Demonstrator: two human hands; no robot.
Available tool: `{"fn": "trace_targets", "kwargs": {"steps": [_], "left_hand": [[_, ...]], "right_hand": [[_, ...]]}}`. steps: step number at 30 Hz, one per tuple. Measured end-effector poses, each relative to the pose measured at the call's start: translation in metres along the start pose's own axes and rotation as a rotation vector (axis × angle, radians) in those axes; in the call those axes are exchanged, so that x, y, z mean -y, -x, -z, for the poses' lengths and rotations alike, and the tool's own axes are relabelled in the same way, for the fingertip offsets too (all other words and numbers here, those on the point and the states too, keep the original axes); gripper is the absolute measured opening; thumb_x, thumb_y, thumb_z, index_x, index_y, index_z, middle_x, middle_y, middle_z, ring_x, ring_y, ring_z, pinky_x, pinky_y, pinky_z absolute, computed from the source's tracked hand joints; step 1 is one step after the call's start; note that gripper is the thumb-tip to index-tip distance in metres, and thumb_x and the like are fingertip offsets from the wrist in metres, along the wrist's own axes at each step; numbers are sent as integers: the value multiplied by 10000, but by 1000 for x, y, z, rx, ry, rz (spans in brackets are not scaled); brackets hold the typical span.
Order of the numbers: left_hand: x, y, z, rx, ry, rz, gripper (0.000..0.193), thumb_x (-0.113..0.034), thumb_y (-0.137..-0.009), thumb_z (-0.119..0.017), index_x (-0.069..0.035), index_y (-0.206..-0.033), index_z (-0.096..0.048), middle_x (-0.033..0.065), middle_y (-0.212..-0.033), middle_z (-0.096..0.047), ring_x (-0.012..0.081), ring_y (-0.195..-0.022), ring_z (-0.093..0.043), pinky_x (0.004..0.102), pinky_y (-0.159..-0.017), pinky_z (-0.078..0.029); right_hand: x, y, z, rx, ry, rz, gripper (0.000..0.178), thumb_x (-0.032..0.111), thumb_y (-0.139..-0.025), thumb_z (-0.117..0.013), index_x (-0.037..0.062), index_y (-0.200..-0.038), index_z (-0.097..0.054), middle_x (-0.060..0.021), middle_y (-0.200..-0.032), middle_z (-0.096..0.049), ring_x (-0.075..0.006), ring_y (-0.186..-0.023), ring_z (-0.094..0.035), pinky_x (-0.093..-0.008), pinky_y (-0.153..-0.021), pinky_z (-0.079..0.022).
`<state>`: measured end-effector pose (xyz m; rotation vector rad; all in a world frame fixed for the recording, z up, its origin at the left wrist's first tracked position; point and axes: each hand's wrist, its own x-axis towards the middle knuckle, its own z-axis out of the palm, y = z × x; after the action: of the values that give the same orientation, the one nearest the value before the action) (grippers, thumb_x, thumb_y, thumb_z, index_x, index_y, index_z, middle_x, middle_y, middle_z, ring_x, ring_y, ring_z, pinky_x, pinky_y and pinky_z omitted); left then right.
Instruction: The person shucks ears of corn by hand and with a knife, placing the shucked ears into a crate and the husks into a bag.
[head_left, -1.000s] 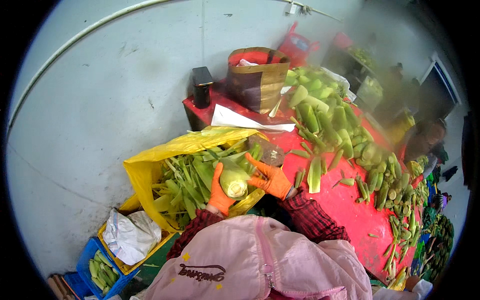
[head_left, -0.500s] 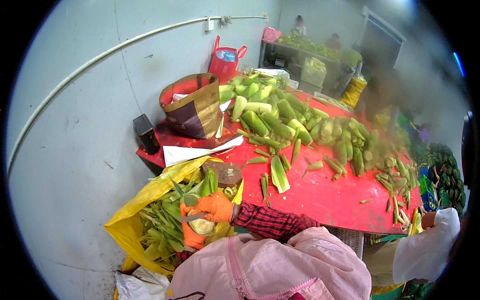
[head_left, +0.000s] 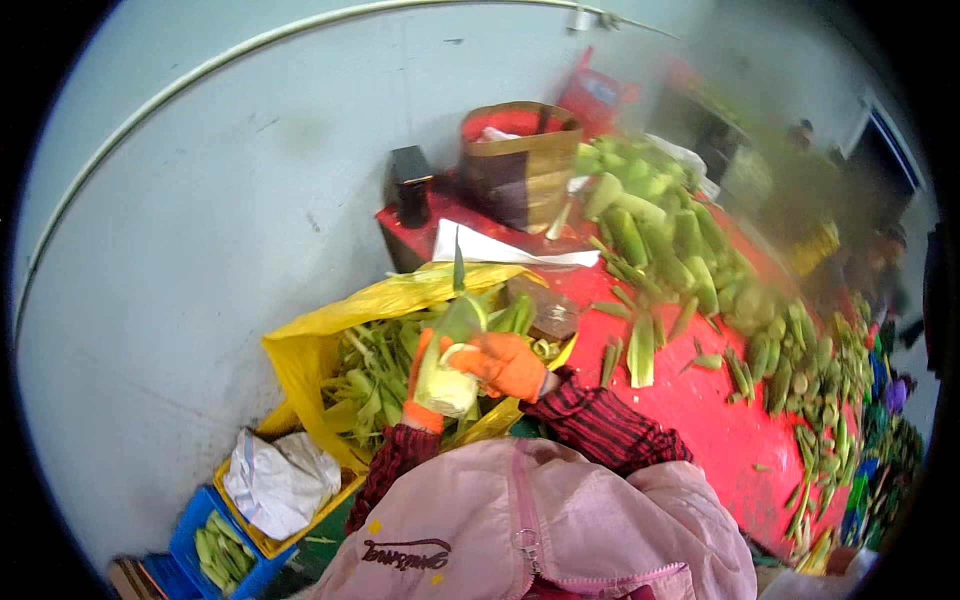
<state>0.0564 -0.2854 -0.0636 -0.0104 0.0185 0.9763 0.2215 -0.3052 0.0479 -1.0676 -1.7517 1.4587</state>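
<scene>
Orange gloves cover both my hands. My left hand (head_left: 424, 385) is wrapped round the left side of an ear of corn (head_left: 450, 392), whose pale cut end faces me. Green husk (head_left: 462, 318) stands up from the ear, with one pointed leaf above it. My right hand (head_left: 508, 366) is closed against the ear's upper right side, a small pale edge showing at its fingertips. Whether that is husk or a tool, I cannot make out. Beneath both hands gapes a yellow sack (head_left: 312, 345) filled with stripped green husks (head_left: 372, 372).
On the red table (head_left: 690, 440) lie heaped corn ears (head_left: 650, 235) and loose husk pieces. A brown block (head_left: 542, 308) sits at its near corner, by white paper (head_left: 500, 248), a brown bag (head_left: 525, 170) and a black box (head_left: 411, 185). A blue crate (head_left: 205, 530) stands lower left.
My view has swung left and down, bringing the crates into sight. The ear is now tilted more upright, its husk pointing up, and my right hand has shifted to its right side.
</scene>
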Motion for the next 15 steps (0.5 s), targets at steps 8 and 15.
{"fn": "trace_targets", "kwargs": {"steps": [8, 15], "left_hand": [[12, 27, 5, 168, -119, -46, 740, -555, -978, -456, -37, -1489, -325, 220, -1431, -461, 407, -1179, -575, 512, -873, -568], [22, 27, -44, -103, -62, -354, 832, -673, -929, -452, -41, -1464, -379, 208, -1393, -505, 337, -1147, -607, 458, -862, -571]], "right_hand": [[1, -54, 71, -606, -547, 49, 333, 360, -949, -623, 35, -879, -646, -44, -691, -625, -121, -484, -531, -258, -414, -391], [-69, -53, 75, -676, -603, -127, 565, 619, -888, -565, 65, -948, -660, -97, -706, -651, -163, -412, -438, -283, -396, -385]]}}
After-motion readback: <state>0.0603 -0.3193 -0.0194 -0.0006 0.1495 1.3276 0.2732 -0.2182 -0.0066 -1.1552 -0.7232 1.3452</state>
